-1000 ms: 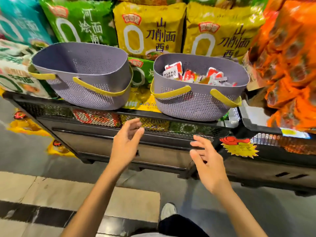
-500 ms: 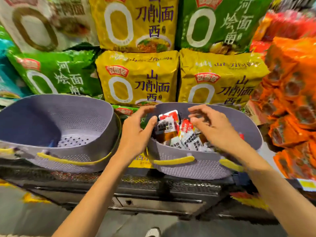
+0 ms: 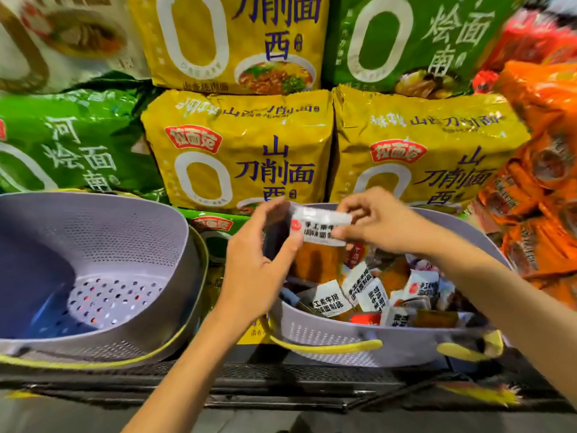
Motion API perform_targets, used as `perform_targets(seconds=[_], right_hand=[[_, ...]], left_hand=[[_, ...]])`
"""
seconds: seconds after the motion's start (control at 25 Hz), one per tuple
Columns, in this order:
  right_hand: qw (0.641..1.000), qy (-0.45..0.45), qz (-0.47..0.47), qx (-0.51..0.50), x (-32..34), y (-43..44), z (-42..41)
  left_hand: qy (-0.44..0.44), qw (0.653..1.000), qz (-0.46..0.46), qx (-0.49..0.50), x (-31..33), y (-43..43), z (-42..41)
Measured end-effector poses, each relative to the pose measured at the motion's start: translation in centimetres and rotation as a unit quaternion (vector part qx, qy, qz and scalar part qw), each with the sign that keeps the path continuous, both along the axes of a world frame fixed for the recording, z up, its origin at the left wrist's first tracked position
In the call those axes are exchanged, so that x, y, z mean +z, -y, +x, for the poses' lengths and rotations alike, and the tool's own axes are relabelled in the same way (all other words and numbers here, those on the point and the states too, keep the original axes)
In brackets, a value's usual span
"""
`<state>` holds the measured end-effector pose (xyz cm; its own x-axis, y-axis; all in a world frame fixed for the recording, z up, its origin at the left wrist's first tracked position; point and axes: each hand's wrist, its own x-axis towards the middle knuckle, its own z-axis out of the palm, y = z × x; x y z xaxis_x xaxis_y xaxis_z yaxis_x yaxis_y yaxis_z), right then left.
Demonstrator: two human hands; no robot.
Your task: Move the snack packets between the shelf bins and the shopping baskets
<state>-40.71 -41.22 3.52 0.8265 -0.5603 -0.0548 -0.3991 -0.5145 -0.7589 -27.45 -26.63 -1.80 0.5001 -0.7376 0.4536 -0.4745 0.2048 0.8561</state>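
My left grip [image 3: 256, 264] and right grip [image 3: 384, 223], reaching into the full basket [image 3: 343, 342] a moment ago, now pinch one snack packet [image 3: 321, 232] raised above it, ready for the empty basket [image 3: 125, 232].

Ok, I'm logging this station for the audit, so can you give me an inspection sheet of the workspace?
Surface: black mesh shelf ledge carries both baskets.
Job's things: left basket shows no packets; right basket holds many snack packets; held packet above it.
Clutter: blurred yellow tag on ledge front.
Grips: left hand and right hand pinch the held packet's edges.
Cables: nothing seen.
Surroundings: yellow noodle bags, green noodle bags, orange packs behind.
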Motion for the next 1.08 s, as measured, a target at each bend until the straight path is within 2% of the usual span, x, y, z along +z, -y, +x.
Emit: perform_targets(seconds=[0.08,0.16,0.24,0.32,0.4,0.44,0.48,0.52,0.6,0.68,0.8,0.88,1.0,1.08], right_hand=[[0.99,0.112,0.079,0.014,2.6,0.1,-1.0],[0.974,0.189,0.122,0.027,4.1,-0.1,-1.0],[0.963,0.222,0.154,0.009,4.1,0.4,-0.6],[0.956,0.217,0.194,-0.037,2.9,1.1,-0.6],[0.965,0.157,0.199,-0.061,0.9,1.1,-0.9],[0.981,0.093,0.167,-0.038,-0.1,0.8,-0.9],[0.994,0.006,0.108,0.01,-1.1,0.3,-0.9],[0.993,-0.088,0.031,0.072,-1.9,-0.2,-0.7],[0.952,-0.226,-0.115,0.171,-2.9,-1.1,-0.2],[0.94,-0.231,-0.148,0.202,-2.9,-1.3,0.2],[0.977,-0.147,-0.038,0.15,-1.5,0.1,-0.5],[0.991,-0.044,0.076,0.097,0.1,1.5,-1.8],[0.967,0.184,0.171,0.04,2.1,3.1,-4.0],[0.937,0.284,0.199,0.033,2.5,3.7,-4.7]], left_hand=[[0.014,0.999,0.036,-0.015,1.6,0.9,0.3],[-0.076,0.99,0.047,-0.111,3.0,2.1,0.4],[-0.199,0.963,0.022,-0.182,3.6,2.9,-0.1],[-0.248,0.958,-0.032,-0.138,3.5,3.2,-0.2],[-0.299,0.947,-0.078,-0.088,3.1,3.2,0.1],[-0.306,0.945,-0.081,-0.082,2.9,3.3,0.2],[-0.296,0.949,-0.068,-0.087,2.9,3.3,0.2],[-0.269,0.957,-0.041,-0.098,2.9,3.4,0.1],[-0.229,0.965,-0.009,-0.128,2.8,3.3,-0.3],[-0.228,0.965,-0.015,-0.132,2.9,3.3,-0.3],[-0.291,0.952,-0.024,-0.089,3.3,3.4,-0.2],[-0.344,0.936,-0.043,-0.065,3.6,3.5,0.0],[-0.445,0.891,-0.093,-0.022,3.9,3.6,0.1],[-0.495,0.86,-0.12,0.019,3.9,3.5,0.2]])
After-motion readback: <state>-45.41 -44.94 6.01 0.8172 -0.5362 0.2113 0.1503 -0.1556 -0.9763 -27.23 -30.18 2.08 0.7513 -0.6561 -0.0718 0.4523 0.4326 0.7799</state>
